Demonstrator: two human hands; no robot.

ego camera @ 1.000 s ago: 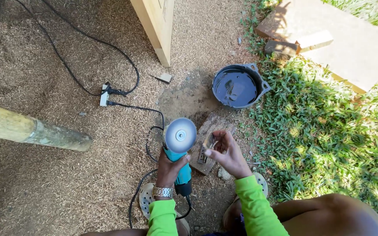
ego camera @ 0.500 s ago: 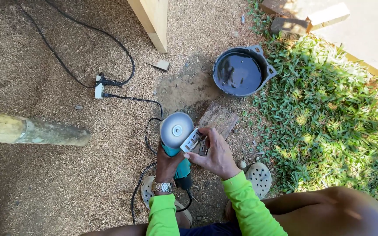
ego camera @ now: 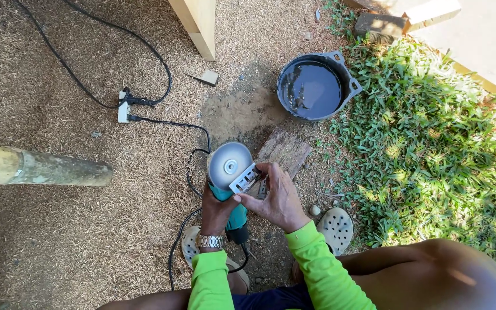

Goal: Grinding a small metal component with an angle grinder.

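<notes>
My left hand [ego camera: 216, 211] grips the teal body of an angle grinder [ego camera: 232, 206], which points away from me with its round silver disc [ego camera: 230, 165] facing up. My right hand [ego camera: 276, 201] holds a small flat metal tool [ego camera: 244, 179] against the edge of the disc. A metal watch sits on my left wrist. Both sleeves are bright green. The grinder's black cord [ego camera: 182, 247] loops down past my left arm.
A black pot of dark water [ego camera: 311, 86] stands ahead on the right by the grass. A flat wood piece [ego camera: 285, 150] lies beyond my hands. A log [ego camera: 35, 167] lies left, a wooden post [ego camera: 199, 26] ahead, a white plug block [ego camera: 123, 108] with cords.
My right hand came in from beside the wood piece to the grinder disc, bringing the small metal tool against it. The left hand kept hold of the grinder.
</notes>
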